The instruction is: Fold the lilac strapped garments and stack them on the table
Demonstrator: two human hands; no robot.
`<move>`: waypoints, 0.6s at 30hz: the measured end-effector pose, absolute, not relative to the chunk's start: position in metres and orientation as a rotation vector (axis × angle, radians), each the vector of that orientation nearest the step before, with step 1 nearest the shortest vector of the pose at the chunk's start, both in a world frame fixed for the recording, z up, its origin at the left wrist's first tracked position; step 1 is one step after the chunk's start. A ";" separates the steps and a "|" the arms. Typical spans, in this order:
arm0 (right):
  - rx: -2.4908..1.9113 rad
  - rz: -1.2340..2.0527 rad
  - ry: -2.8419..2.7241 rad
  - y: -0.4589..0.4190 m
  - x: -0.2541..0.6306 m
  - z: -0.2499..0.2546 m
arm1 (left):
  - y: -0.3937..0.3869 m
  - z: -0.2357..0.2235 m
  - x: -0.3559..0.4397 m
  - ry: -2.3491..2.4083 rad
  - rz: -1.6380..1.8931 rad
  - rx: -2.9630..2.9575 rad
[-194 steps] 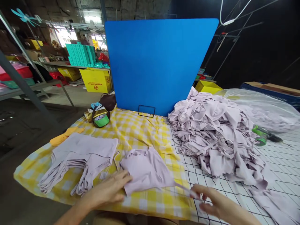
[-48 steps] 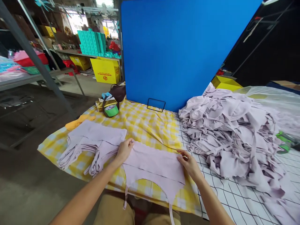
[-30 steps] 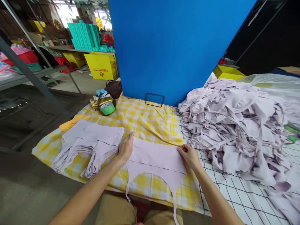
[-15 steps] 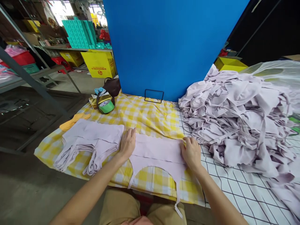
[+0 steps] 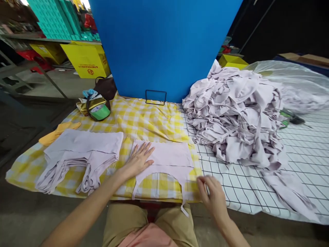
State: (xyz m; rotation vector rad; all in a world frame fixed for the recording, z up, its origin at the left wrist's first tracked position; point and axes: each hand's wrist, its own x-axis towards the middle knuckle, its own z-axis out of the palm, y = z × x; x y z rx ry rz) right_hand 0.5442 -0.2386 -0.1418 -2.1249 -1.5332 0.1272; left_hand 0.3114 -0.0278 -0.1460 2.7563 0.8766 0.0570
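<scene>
A pale lilac garment piece [image 5: 169,157] lies flat on the yellow checked cloth [image 5: 144,120] in front of me, its two straps hanging over the table's near edge. My left hand [image 5: 138,159] rests flat on its left part, fingers spread. My right hand [image 5: 212,193] hovers at the garment's lower right corner by the right strap, fingers curled; whether it grips the strap is unclear. A neat stack of the same lilac pieces [image 5: 82,154] lies to the left.
A big heap of crumpled lilac pieces [image 5: 231,109] fills the white gridded table [image 5: 257,185] to the right. A blue board [image 5: 164,48] stands behind. Green tape roll [image 5: 99,111], a gold packet and an orange cloth [image 5: 55,132] sit at back left.
My left hand slid onto the garment and spread flat. My right hand left the garment's upper right edge and came down to the lower right corner. The view tilted down.
</scene>
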 end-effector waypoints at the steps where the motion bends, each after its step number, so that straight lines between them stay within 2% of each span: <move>1: -2.132 0.285 -1.479 -0.255 0.532 -0.143 | -0.033 -0.144 0.318 0.835 0.065 2.757; 4: -2.202 0.689 -1.308 -0.287 0.497 -0.162 | -0.053 -0.139 0.343 0.659 0.086 2.760; 11: -1.954 1.012 -0.908 -0.283 0.477 -0.196 | -0.090 -0.141 0.390 0.501 0.042 2.725; 14: -1.970 0.955 -0.890 -0.297 0.472 -0.196 | -0.092 -0.151 0.392 0.509 0.064 2.741; 18: -2.170 0.675 -0.961 -0.332 0.467 -0.195 | -0.090 -0.161 0.391 0.518 0.093 2.762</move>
